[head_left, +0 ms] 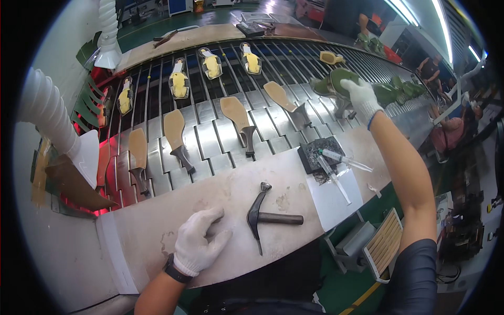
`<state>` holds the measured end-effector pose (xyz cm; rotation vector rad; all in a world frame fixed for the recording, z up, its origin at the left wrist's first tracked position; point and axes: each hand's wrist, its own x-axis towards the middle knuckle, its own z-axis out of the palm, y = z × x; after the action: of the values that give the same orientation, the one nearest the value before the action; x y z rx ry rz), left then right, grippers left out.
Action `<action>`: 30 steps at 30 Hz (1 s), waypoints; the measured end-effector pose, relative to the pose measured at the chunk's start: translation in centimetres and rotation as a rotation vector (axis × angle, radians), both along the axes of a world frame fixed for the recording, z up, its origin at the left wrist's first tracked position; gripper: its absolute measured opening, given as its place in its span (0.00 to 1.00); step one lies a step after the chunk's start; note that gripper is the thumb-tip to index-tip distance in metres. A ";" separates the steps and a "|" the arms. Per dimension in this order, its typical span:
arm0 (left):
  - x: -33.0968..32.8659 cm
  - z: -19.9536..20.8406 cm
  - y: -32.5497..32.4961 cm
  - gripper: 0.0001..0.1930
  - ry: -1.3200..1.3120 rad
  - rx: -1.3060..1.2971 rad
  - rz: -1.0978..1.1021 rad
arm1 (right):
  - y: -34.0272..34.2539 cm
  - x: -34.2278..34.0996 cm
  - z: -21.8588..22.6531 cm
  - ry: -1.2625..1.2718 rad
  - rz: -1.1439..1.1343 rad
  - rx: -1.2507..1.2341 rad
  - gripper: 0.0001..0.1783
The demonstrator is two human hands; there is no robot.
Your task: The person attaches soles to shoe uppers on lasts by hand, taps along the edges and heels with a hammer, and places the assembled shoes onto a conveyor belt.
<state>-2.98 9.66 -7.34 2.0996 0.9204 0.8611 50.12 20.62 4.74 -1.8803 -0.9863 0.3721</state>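
Left hand (201, 239): white-gloved, near and left, fingers curved, thumb set apart, dark band (176, 269) at the wrist. Right arm (404, 168): extended toward far right, elbow slightly bent, dark sleeve (417, 273) at the upper arm. Right hand (360, 96): white-gloved, back upward, fingers closed in a grasp

Qty: 1 hammer (256, 216), 2 syringes (330, 172), 4 soles w/ gry heels (174, 126).

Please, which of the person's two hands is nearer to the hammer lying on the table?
Left. The left hand is close to the hammer, just to its left. The right hand is farther, beyond the hammer and to its right, on a green shoe.
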 end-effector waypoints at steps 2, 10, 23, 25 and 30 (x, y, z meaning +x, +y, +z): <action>-0.2 0.0 0.0 0.23 -0.012 0.003 0.010 | 1.1 3.9 -4.3 0.018 0.071 -0.098 0.25; -6.8 1.4 -9.2 0.15 -0.101 -0.002 -0.075 | 1.0 -2.5 -4.4 -1.136 0.130 -0.097 0.38; -27.9 -16.7 -33.6 0.23 0.402 -0.656 0.678 | 9.1 -9.8 -7.9 -1.220 0.632 -0.937 0.19; -24.0 -11.5 -29.6 0.30 0.432 -1.034 0.745 | 9.0 -10.0 -8.3 -1.182 0.507 -0.991 0.20; -22.9 -10.0 -29.0 0.32 0.185 -1.009 0.759 | 7.4 -12.4 -4.5 -0.996 0.361 -0.675 0.23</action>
<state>-25.85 -19.38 -17.37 0.9439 1.8213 0.3618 37.68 27.98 0.24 -2.5516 -2.0720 -0.0909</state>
